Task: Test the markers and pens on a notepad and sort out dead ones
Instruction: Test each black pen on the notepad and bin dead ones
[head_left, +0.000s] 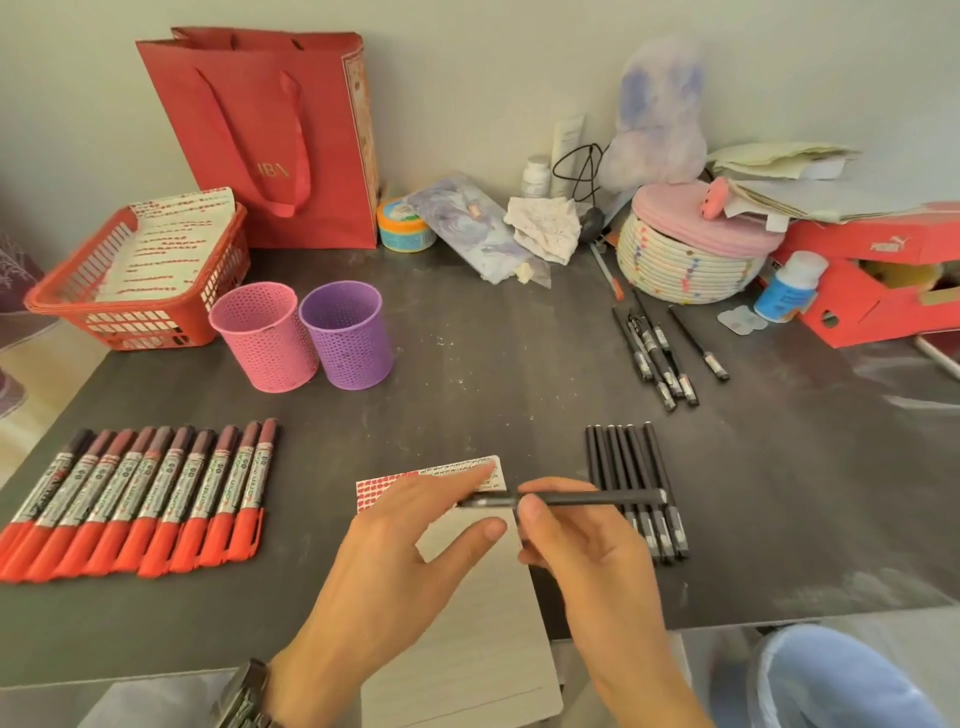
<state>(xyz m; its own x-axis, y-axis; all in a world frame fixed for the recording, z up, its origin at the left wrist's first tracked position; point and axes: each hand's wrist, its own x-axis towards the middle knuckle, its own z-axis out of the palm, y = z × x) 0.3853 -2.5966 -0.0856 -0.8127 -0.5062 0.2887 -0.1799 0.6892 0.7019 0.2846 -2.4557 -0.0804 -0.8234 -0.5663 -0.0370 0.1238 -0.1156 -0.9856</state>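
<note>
- The right hand (587, 551) sat at lower centre of the frame, its fingers pinched on a black pen (566, 500) that lay level, pointing left to right.
- The left hand (410, 540) was just beside it, thumb and fingertips closed on the left end of the same pen, above the notepad (467, 623).
- Whether that left end was a cap or the tip could not be told.
- The notepad lay on the dark table (493, 374) at lower centre; its top edge carried rows of red and dark scribbles, and the rest of the page looked blank.
- A row of red markers (140, 499) with dark caps lay side by side at left of the frame, touching one another.
- A neat row of black pens (631, 467) lay just right of the notepad, partly behind the held pen.
- A looser cluster of black pens (660, 353) lay at upper right, well apart from the neat row.
- A pink cup (262, 338) and a purple cup (347, 335), both perforated, stood upright and touching at upper left of centre.
- A red basket (135, 312) holding marked sheets sat at far left, with a red paper bag (270, 140) standing behind it against the wall.
- A woven bowl (685, 260) with a pink lid sat at upper right.
</note>
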